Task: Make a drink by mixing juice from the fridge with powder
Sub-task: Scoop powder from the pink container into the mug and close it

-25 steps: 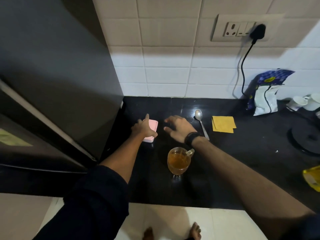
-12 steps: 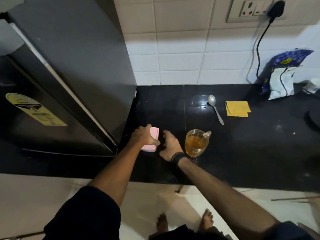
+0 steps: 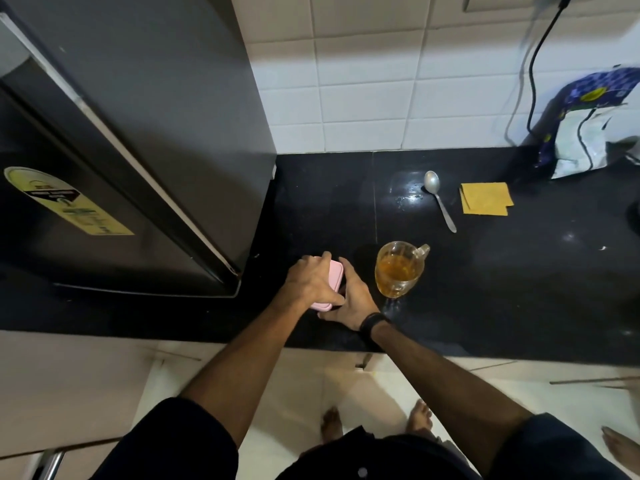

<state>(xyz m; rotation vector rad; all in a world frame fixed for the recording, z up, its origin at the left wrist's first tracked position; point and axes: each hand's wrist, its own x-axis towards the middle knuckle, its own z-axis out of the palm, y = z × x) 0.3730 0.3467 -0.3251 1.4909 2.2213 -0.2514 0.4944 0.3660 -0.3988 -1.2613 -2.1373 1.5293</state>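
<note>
Black table (image 3: 485, 289), glossy, against white tiled wall (image 3: 363, 98). Yellow folded cloth (image 3: 486, 199) flat on table near wall. Blue and white bag (image 3: 585, 133) upright at back right, leaning against wall. Black cable (image 3: 535, 74) hanging down wall from plug at top edge, ending beside bag. Yellow sticker (image 3: 65, 200) on dark door at left. Pale floor (image 3: 294, 393) below table edge.
</note>
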